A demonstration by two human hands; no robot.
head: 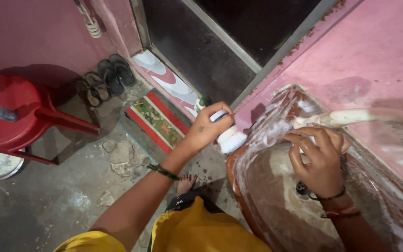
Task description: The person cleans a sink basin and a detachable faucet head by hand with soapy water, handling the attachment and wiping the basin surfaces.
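Left hand: the left hand (207, 125) is closed around a scrub brush (229, 136), white head with a blue band, bristles facing the sink's left rim.
Right hand: the right hand (320, 158) is bent over the white tap (339, 118), fingers curled on the spout end; whether it grips tight or only rests there, cannot tell.
Sink: brown basin (276, 205) set against the pink wall (364, 56), soapy foam along its left rim and back corner, drain (302, 188) just below the right hand.
Key relation: the brush sits at the sink's left rim, touching or just off it; the left hand is the nearer one to that rim. Brush's long axis runs from the hand down-right toward the basin.
Tap axis: lies left to right along the sink's back edge.
Floor: red plastic stool (15, 116), sandals (106, 79), patterned doormat (157, 121), all well apart from the sink.
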